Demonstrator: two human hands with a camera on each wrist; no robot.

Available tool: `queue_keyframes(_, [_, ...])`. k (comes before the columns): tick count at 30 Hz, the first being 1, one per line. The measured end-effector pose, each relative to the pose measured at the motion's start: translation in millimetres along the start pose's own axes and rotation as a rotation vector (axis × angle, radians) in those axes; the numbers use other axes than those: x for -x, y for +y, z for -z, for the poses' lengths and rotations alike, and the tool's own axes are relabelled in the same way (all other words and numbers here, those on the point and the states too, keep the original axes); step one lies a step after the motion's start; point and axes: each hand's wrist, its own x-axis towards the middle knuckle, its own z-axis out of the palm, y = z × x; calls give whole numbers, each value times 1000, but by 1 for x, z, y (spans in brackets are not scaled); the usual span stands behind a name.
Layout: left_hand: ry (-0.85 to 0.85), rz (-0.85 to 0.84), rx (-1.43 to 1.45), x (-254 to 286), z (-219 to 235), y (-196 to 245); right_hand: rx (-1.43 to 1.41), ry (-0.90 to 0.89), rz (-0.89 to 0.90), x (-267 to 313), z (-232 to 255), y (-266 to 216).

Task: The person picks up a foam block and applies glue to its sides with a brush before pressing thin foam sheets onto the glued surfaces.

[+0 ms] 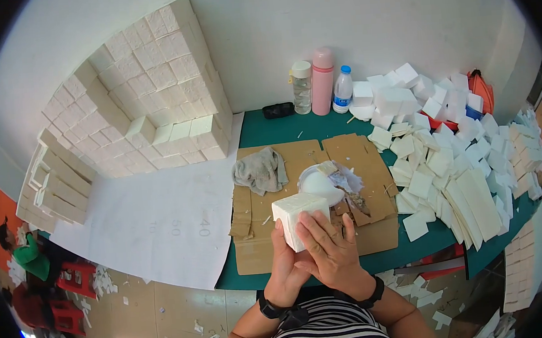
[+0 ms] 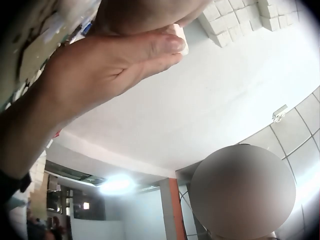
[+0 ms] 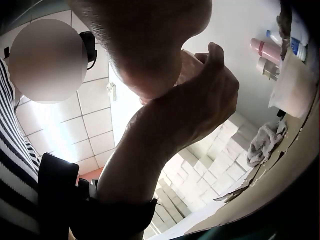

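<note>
Just above the near part of the cardboard, both hands hold a white, paper-covered box (image 1: 287, 215). My left hand (image 1: 284, 265) grips it from below and the left, its thumb up along the left side; the fingers underneath are hidden. Across the near right face lie the straight fingers of my right hand (image 1: 333, 252), pressed flat together with the little finger apart. A small corner of the box (image 2: 181, 42) peeks out past a hand in the left wrist view. In the right wrist view the hands cover the box.
Behind the box, a white bowl (image 1: 313, 188) and torn scraps lie on cardboard (image 1: 258, 258), beside a grey cloth (image 1: 260, 171). Similar boxes (image 1: 151, 70) are stacked at left. A pink flask (image 1: 323, 83) and bottles stand at the back. Loose white pieces (image 1: 423, 183) heap at right.
</note>
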Motion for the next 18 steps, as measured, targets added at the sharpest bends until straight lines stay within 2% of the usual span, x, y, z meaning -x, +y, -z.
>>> queue_keyframes(3, [11, -12, -14, -1, 1, 0, 5, 40, 7, -3, 0, -1])
queue_keyframes(10, [61, -67, -103, -5, 14, -2, -5, -18, 18, -10, 5, -2])
queue_keyframes(13, [20, -67, -71, -7, 20, -3, -15, -10, 25, -10, 2, 0])
queue_keyframes(18, [77, -78, -136, -3, 8, -3, -52, 3, -1, -6, -1, 3])
